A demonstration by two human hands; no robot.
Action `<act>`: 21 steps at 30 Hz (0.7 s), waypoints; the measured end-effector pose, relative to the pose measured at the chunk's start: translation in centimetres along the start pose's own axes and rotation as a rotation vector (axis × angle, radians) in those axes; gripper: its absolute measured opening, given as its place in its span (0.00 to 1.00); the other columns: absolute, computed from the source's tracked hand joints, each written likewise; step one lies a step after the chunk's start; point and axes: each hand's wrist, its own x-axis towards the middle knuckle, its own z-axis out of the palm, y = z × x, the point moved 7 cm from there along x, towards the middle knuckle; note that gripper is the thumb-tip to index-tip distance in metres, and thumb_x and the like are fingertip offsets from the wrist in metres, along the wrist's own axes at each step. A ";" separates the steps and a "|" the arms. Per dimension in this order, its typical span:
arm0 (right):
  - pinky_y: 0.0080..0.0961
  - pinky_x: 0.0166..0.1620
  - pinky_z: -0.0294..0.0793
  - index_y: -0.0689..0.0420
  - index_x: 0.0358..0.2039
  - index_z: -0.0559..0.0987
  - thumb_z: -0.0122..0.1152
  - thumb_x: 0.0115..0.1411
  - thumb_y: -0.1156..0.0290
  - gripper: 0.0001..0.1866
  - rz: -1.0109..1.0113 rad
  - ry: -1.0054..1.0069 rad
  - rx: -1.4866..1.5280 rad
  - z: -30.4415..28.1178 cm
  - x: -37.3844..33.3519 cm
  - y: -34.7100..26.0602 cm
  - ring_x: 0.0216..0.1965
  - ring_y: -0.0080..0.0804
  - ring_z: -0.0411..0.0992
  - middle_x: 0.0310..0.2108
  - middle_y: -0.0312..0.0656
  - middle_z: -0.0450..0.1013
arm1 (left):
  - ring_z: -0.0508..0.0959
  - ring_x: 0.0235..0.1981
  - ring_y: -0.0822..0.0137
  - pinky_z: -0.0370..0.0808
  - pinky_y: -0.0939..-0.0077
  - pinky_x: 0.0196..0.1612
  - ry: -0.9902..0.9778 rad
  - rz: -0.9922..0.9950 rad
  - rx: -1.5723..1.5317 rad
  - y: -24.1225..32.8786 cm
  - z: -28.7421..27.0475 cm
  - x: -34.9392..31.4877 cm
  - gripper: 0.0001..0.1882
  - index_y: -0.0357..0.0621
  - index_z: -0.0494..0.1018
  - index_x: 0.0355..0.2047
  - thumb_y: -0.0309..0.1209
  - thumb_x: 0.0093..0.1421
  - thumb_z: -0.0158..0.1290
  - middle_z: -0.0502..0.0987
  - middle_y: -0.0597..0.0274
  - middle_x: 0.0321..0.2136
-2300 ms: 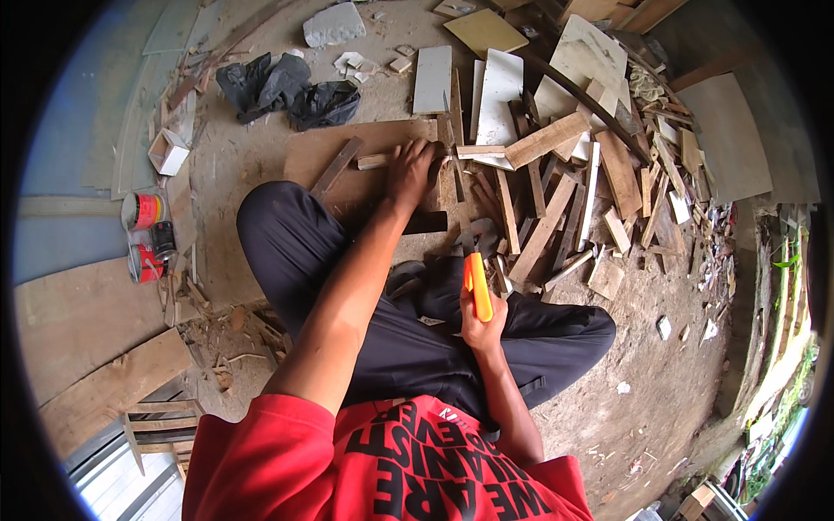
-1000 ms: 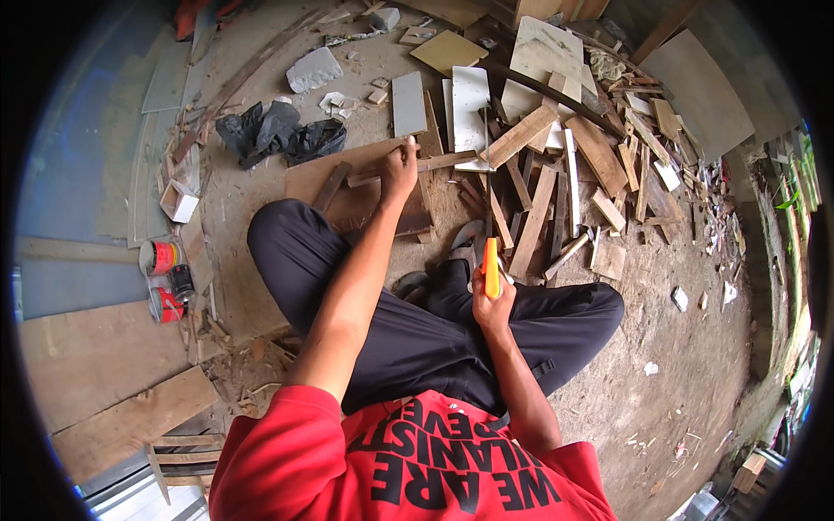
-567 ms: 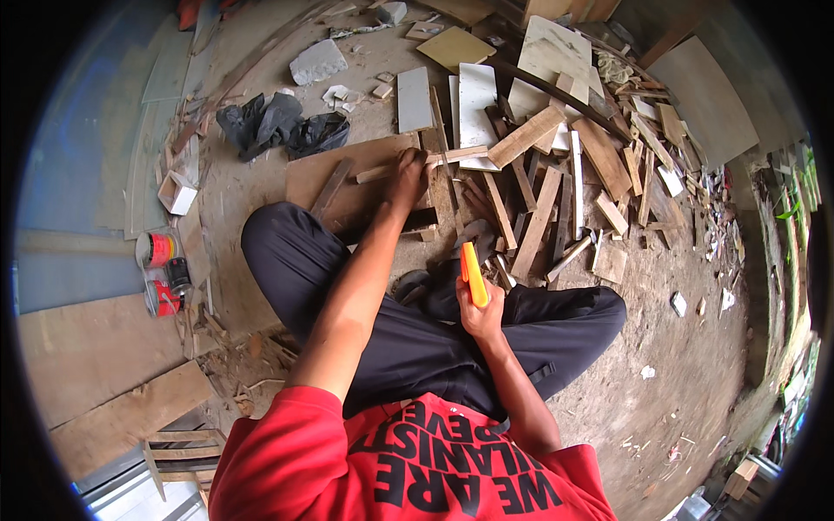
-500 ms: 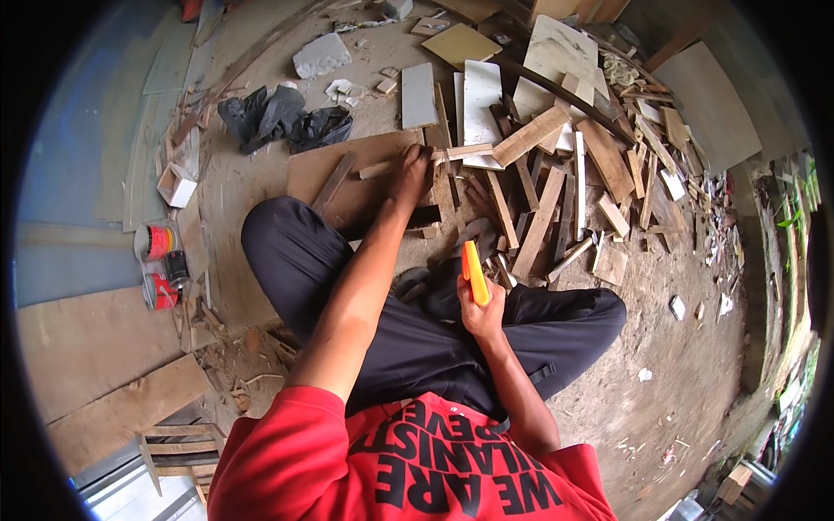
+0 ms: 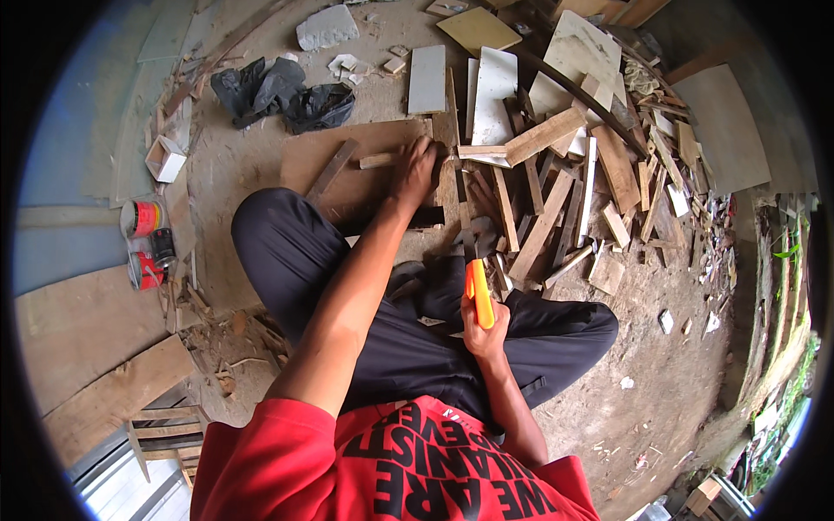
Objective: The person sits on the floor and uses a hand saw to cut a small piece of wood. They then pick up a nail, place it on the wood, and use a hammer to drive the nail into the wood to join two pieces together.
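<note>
Between two folded legs in dark cloth trousers [image 5: 287, 239], gripping a long saw with an orange-yellow plastic handle [image 5: 479, 291] in the right hand [image 5: 486, 326], with fingers wrapped all around, most likely to steer it well. Pointing the thin grey metal blade [image 5: 467, 233] away from the belly, just right of the left hand [image 5: 419, 169], and seeming to cross a thin, pale wooden strip [image 5: 482, 151]. Cannot tell if touching or only above. Holding that strip down with the left hand, closed over it from on top, probably to stop any wiggling; cannot see the thumb. Under the strip's left part, a flat brown wooden board [image 5: 382, 135], maybe to lift the strip off the dusty floor. Slanted on the same board, a short dark wooden stick [image 5: 333, 169]. Off to the right, a messy heap of brown wood bits [image 5: 556, 221], perhaps there to leave room for both arms
</note>
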 end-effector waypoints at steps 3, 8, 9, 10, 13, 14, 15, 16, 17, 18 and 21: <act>0.33 0.18 0.60 0.61 0.21 0.70 0.61 0.58 0.75 0.11 0.015 -0.019 -0.008 0.0 0.4 0.1 0.11 0.42 0.64 0.12 0.45 0.63 | 0.73 0.49 0.51 0.68 0.56 0.52 0.023 0.008 -0.006 0.5 -0.7 0.1 0.14 0.41 0.74 0.45 0.33 0.61 0.54 0.74 0.52 0.45; 0.33 0.18 0.60 0.61 0.20 0.70 0.61 0.58 0.76 0.11 -0.011 -0.019 -0.027 -0.4 0.7 -1.7 0.11 0.40 0.65 0.12 0.45 0.63 | 0.74 0.43 0.50 0.69 0.55 0.48 0.126 0.053 0.005 0.5 -1.3 0.1 0.12 0.45 0.76 0.42 0.37 0.63 0.54 0.74 0.54 0.40; 0.33 0.18 0.61 0.61 0.20 0.70 0.60 0.58 0.76 0.12 -0.030 -0.011 -0.038 -0.5 0.7 -2.0 0.11 0.39 0.65 0.12 0.45 0.64 | 0.74 0.43 0.49 0.69 0.55 0.47 0.109 0.049 -0.013 0.5 -1.2 0.1 0.11 0.45 0.76 0.41 0.37 0.63 0.54 0.75 0.54 0.39; 0.32 0.18 0.61 0.61 0.20 0.70 0.60 0.58 0.76 0.12 -0.006 -0.012 -0.014 -0.7 1.0 -2.0 0.11 0.39 0.65 0.12 0.45 0.64 | 0.74 0.42 0.49 0.69 0.55 0.47 0.093 0.046 -0.030 0.5 -1.1 0.2 0.11 0.45 0.77 0.40 0.37 0.63 0.54 0.75 0.54 0.38; 0.30 0.19 0.63 0.62 0.20 0.70 0.59 0.58 0.76 0.12 0.146 -0.042 0.000 -0.7 2.0 -1.0 0.11 0.36 0.66 0.11 0.44 0.65 | 0.74 0.40 0.48 0.69 0.56 0.46 0.090 0.031 -0.104 0.8 -1.6 0.7 0.09 0.44 0.77 0.38 0.35 0.63 0.54 0.74 0.53 0.36; 0.30 0.19 0.63 0.62 0.20 0.70 0.59 0.58 0.76 0.12 0.157 -0.039 0.011 -0.6 2.2 -1.2 0.11 0.35 0.66 0.11 0.44 0.65 | 0.74 0.40 0.49 0.69 0.56 0.46 0.099 0.044 -0.095 0.8 -1.3 0.7 0.09 0.44 0.77 0.38 0.35 0.63 0.54 0.74 0.53 0.36; 0.30 0.19 0.63 0.62 0.20 0.70 0.59 0.58 0.76 0.12 0.165 -0.037 0.022 -0.5 2.7 -2.5 0.11 0.35 0.66 0.11 0.44 0.65 | 0.74 0.40 0.49 0.69 0.56 0.45 0.111 0.057 -0.084 0.7 -1.5 0.9 0.08 0.44 0.77 0.38 0.34 0.62 0.54 0.74 0.53 0.35; 0.29 0.19 0.63 0.62 0.19 0.70 0.59 0.59 0.76 0.12 0.173 -0.035 0.033 -0.5 2.9 -3.2 0.11 0.34 0.66 0.11 0.44 0.65 | 0.74 0.40 0.49 0.70 0.57 0.45 0.123 0.070 -0.074 0.7 -1.6 0.9 0.08 0.44 0.77 0.38 0.33 0.62 0.54 0.74 0.53 0.35; 0.29 0.19 0.63 0.62 0.19 0.71 0.60 0.58 0.75 0.12 0.180 -0.041 0.028 -0.6 2.2 -2.9 0.11 0.33 0.66 0.11 0.44 0.64 | 0.74 0.40 0.49 0.70 0.57 0.43 0.093 0.088 -0.096 0.8 -1.7 0.5 0.09 0.43 0.77 0.39 0.32 0.61 0.55 0.75 0.54 0.36; 0.29 0.19 0.63 0.62 0.19 0.71 0.60 0.58 0.75 0.12 0.175 -0.037 0.024 -1.1 1.1 -2.6 0.11 0.33 0.65 0.11 0.44 0.64 | 0.74 0.40 0.50 0.70 0.57 0.43 0.086 0.068 -0.111 1.2 -2.2 0.3 0.09 0.43 0.77 0.39 0.32 0.61 0.55 0.75 0.54 0.36; 0.29 0.19 0.62 0.62 0.20 0.71 0.61 0.58 0.75 0.12 0.069 0.001 -0.065 -2.3 -1.1 -3.3 0.11 0.33 0.63 0.11 0.44 0.64 | 0.75 0.41 0.50 0.71 0.58 0.44 0.045 0.034 -0.078 1.8 -2.5 0.1 0.09 0.43 0.77 0.40 0.31 0.61 0.54 0.75 0.54 0.37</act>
